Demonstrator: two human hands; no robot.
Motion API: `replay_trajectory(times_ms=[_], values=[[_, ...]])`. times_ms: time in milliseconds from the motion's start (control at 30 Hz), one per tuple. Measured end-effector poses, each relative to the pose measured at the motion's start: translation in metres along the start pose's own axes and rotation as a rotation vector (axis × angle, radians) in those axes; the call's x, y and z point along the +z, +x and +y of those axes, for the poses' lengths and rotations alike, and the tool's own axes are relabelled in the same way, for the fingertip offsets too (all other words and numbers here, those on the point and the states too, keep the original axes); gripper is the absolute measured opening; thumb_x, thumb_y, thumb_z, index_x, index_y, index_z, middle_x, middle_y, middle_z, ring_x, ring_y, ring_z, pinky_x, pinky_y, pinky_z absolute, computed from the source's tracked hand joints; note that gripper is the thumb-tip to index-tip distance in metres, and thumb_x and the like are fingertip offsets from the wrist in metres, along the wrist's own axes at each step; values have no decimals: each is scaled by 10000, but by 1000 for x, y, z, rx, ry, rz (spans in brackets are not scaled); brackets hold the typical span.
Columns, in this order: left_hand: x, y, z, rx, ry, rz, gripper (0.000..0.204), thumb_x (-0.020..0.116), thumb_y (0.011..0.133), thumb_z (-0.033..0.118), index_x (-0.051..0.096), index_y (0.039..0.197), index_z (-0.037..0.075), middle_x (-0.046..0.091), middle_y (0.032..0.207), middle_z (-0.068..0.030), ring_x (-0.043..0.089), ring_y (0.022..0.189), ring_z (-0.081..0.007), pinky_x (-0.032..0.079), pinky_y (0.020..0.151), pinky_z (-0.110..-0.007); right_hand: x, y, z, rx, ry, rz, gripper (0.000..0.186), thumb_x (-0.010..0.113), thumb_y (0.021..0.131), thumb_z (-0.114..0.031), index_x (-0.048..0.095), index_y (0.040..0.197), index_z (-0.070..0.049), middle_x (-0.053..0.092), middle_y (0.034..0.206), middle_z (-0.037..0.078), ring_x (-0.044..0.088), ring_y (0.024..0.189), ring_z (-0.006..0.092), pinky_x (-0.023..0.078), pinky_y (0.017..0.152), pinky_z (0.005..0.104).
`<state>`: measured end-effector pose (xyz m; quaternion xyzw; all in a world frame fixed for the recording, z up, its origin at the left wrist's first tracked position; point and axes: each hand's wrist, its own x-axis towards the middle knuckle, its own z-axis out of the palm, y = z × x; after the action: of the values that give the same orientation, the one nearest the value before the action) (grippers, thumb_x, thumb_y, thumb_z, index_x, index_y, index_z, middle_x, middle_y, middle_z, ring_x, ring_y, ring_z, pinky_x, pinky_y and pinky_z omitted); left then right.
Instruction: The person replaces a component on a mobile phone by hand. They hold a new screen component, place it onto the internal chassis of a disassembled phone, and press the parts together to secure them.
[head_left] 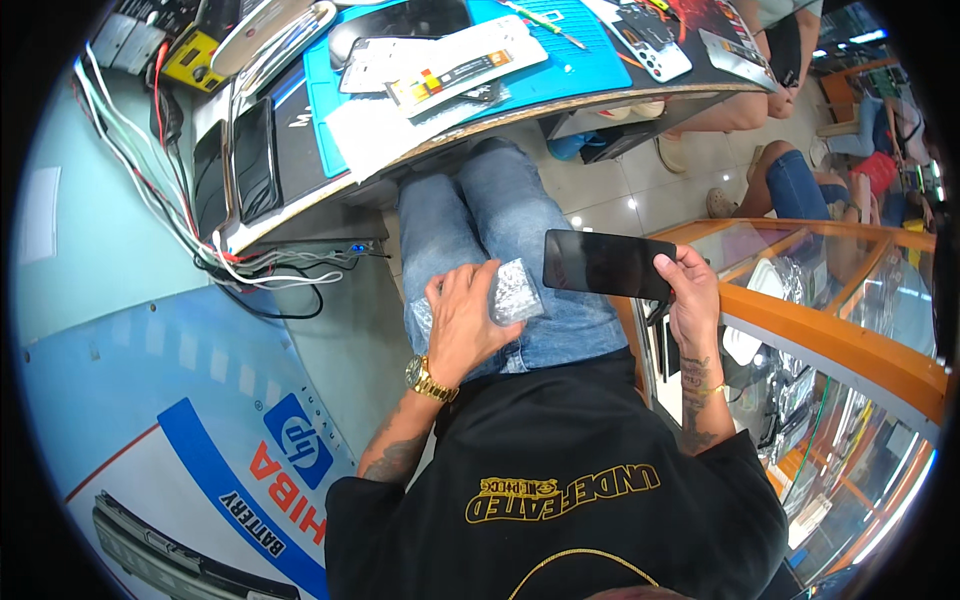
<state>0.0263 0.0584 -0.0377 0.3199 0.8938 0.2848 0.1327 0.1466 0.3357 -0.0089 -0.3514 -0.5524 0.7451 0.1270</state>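
Holding a dark phone-like panel (600, 263) near the jeans (580, 325), the right hand (692, 295) shows its thumb on top, other fingers hidden; the left hand (464, 318) partly covers a clear plastic packet (516, 289); I cannot tell whether it is gripped.

Pretty bright, even light overall. White paper (370, 135) up top is nearly blown out, floor (600, 190) has little glare spots upper right, glass case (830, 320) reflects at right. Fisheye bends the desk (300, 150), corners go black.
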Motion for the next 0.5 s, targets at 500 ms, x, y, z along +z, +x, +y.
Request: replay_trajectory(times_ms=[500], values=[[0, 11, 11, 176, -22, 276, 980, 885, 512, 323, 495, 1367, 42, 528, 1194, -139, 492, 1109, -327, 326, 1023, -481, 21, -25, -46, -53, -216, -133, 119, 710, 897, -66, 663, 988, -6, 661, 871, -28, 576, 776, 38, 467, 717, 194]])
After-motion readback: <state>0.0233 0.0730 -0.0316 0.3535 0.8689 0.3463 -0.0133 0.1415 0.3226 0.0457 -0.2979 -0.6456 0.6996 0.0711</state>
